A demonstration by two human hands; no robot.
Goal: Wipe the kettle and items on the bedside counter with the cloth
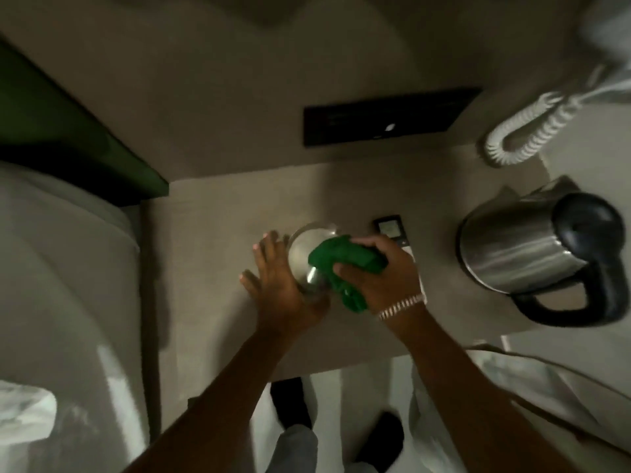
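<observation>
The left hand (pixel 280 285), fingers spread, steadies the glass (pixel 309 257) so the right hand (pixel 382 271), gripping the cloth (pixel 345 264), can wipe it

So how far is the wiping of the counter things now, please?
Nothing shows as finished. In hand: the left hand steadies a round metal dish while the right hand presses the green cloth onto it. Left, as far as I can tell: the steel kettle stands untouched at the right, and the remote control lies partly under the right hand.
</observation>
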